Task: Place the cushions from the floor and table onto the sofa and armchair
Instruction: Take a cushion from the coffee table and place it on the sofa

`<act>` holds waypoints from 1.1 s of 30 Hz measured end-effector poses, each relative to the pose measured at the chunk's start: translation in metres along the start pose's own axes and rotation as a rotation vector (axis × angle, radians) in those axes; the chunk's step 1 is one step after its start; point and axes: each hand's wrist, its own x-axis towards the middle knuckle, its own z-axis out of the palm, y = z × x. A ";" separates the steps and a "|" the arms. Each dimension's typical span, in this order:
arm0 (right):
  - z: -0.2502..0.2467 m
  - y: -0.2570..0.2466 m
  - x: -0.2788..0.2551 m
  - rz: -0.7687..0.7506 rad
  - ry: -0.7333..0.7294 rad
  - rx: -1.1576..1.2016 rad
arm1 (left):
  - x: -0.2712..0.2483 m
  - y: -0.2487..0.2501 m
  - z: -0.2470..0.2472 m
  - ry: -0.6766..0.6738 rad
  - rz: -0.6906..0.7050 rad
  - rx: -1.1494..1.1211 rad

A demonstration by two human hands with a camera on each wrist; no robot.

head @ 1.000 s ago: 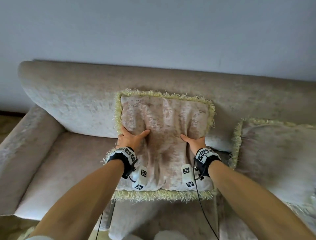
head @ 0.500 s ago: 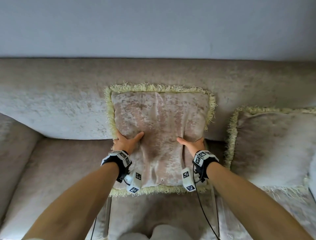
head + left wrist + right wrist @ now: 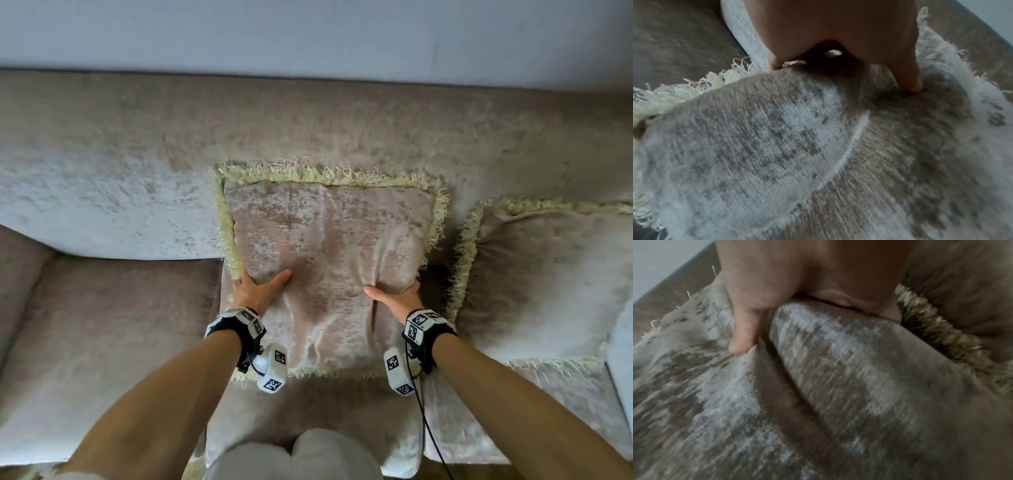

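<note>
Two hands, left (image 3: 255,289) and right (image 3: 397,298), grip my cushion (image 3: 329,260) by its sides, thumbs on front; it leans on the sofa (image 3: 137,192) back; I'd settle it upright, then let go gently.

black wristbands (image 3: 247,329), white tagged modules (image 3: 273,367), cables (image 3: 428,425)

Home living room: cushioned sofa (image 3: 102,192)
</note>
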 end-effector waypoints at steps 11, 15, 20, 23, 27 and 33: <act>-0.014 -0.001 0.012 -0.025 -0.125 -0.115 | 0.002 0.000 0.017 -0.141 0.066 0.165; -0.003 -0.016 0.011 -0.061 -0.125 -0.164 | 0.005 0.011 0.015 -0.121 0.110 0.177; 0.001 -0.026 0.011 -0.078 -0.118 -0.224 | 0.012 0.021 0.007 -0.068 0.128 0.184; 0.002 -0.035 0.006 -0.113 -0.128 -0.238 | 0.013 0.025 0.000 -0.051 0.162 0.182; 0.015 -0.054 -0.001 -0.183 -0.144 -0.239 | 0.010 0.031 -0.012 0.001 0.227 0.258; 0.040 -0.095 -0.025 -0.351 -0.170 -0.263 | -0.011 0.040 -0.040 0.159 0.329 0.270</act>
